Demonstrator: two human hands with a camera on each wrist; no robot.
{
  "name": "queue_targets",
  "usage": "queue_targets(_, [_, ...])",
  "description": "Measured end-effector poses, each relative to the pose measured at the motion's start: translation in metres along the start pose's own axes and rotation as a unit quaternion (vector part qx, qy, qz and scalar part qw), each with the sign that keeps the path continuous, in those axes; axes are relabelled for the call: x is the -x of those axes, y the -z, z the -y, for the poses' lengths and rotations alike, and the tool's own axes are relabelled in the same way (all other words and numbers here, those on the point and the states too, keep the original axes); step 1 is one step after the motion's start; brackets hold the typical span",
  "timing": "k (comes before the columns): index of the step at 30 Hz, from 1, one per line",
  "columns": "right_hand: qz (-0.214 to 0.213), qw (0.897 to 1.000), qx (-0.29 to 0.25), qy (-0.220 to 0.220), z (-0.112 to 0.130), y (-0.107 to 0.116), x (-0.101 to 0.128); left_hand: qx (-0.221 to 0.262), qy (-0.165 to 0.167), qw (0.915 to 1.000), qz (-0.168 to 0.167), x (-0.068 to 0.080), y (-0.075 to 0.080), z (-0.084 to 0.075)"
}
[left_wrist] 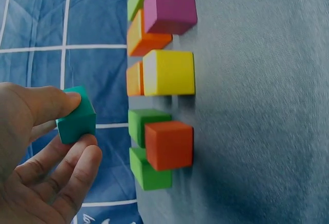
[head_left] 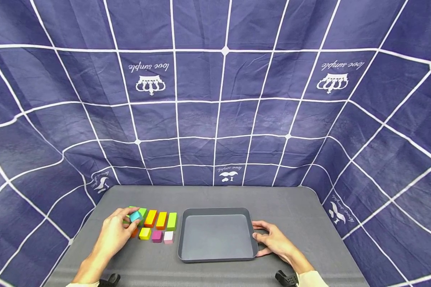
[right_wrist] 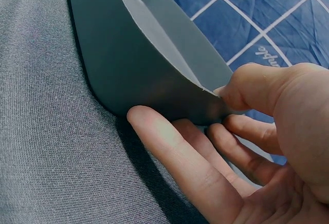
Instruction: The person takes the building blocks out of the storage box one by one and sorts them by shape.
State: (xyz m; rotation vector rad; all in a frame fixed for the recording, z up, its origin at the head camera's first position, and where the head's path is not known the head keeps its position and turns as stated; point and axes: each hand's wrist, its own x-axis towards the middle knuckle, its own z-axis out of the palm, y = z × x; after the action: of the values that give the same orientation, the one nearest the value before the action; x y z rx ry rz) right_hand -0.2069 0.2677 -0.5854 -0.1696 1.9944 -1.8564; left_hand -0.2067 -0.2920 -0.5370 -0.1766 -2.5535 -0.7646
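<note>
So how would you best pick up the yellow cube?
Probably pinch the yellow cube from above, on its front and back faces. Its left and right sides are crowded by the orange cube and the purple cube, while the top is flat and free.

Grey table (head_left: pixel 215 195) in lower centre of frame, dark grey tray (head_left: pixel 215 258) at middle, coloured blocks (head_left: pixel 157 225) lying left of it

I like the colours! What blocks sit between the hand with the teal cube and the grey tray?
In the head view: orange, another orange, lime, yellow, magenta and pale pink blocks.
</note>
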Motion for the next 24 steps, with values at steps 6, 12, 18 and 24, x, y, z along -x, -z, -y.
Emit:
queue_targets(6, [0.0, 1.0, -0.006, 0.0, 0.0, 0.0, 0.001, -0.005, 0.001, 1.0, -0.006, 0.002, 0.0, 0.013])
queue_targets(12, [0.0, 1.0, -0.005, -0.003, -0.001, -0.001, 0.0, -0.017, 0.005, 0.9998, -0.004, 0.002, 0.002, 0.024])
queue_targets(18, [-0.001, 1.0, -0.005, -0.001, -0.002, -0.001, 0.0, -0.029, 0.012, 0.9995, -0.001, 0.004, 0.004, 0.035])
queue_targets(24, [0.0, 1.0, -0.002, 0.0, 0.0, -0.001, -0.001, -0.045, 0.012, 0.9989, -0.004, 0.005, 0.006, 0.047])
